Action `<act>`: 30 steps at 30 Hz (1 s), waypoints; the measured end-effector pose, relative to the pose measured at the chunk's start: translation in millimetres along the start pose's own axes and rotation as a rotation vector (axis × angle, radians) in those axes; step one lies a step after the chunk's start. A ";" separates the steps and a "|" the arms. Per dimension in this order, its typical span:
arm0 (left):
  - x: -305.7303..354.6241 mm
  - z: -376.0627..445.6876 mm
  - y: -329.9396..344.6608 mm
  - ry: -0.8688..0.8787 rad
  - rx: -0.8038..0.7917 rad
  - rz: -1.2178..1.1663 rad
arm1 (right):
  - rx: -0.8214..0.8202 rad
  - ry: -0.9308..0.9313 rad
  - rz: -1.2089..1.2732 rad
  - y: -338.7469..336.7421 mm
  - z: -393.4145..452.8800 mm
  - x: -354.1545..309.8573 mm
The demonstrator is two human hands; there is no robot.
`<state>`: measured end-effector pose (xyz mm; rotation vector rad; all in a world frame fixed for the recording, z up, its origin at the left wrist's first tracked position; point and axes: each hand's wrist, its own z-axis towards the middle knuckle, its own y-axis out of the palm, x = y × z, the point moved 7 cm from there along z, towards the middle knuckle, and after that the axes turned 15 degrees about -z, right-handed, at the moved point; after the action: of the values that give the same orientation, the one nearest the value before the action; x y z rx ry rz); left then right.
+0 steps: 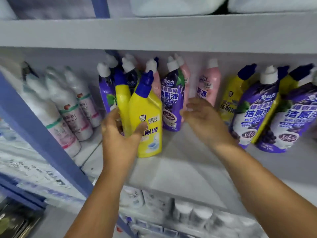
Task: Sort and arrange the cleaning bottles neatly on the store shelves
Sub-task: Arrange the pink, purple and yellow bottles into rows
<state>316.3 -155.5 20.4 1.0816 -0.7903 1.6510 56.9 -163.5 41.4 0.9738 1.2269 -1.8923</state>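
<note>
The left hand (120, 134) grasps two yellow plastic bottles with blue angled caps (145, 121), thumb across the front label and fingers round the back one, standing them on the white shelf board (180, 169) near its front edge, left of centre. The right hand (204, 117) is released, fingers spread and empty, hovering just right of a purple grape-label bottle with a white cap (172, 98). Pink bottles (208, 86) stand farther back, more purple and yellow ones far right, white bottles (68, 107) left.
</note>
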 end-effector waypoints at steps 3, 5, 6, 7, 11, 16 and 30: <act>0.4 6.1 -7.3 0.005 -0.043 -0.003 | 0.096 0.065 -0.079 11.8 27.4 -1.2; 4.8 -3.2 -12.8 0.039 -0.020 -0.004 | 0.185 0.142 -0.104 16.2 40.9 10.3; 7.0 -8.9 -12.5 0.059 -0.024 -0.003 | 0.209 0.163 -0.121 19.2 45.3 16.2; 7.2 -13.9 -9.1 0.065 -0.050 0.000 | 0.230 0.161 -0.154 21.9 48.3 19.6; -7.8 -19.3 11.5 -0.012 -0.174 0.048 | 0.207 0.134 -0.274 35.1 61.0 20.8; -14.2 -16.0 17.7 -0.073 -0.222 0.079 | 0.144 0.148 -0.298 45.9 68.9 20.4; -20.4 -6.8 -84.4 -0.138 0.107 -0.035 | 0.067 0.096 -0.239 -3.6 -37.2 6.4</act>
<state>397.1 -130.5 -0.3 1.2884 -0.7735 1.6176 59.1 -128.5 27.1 0.9997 1.3961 -2.1039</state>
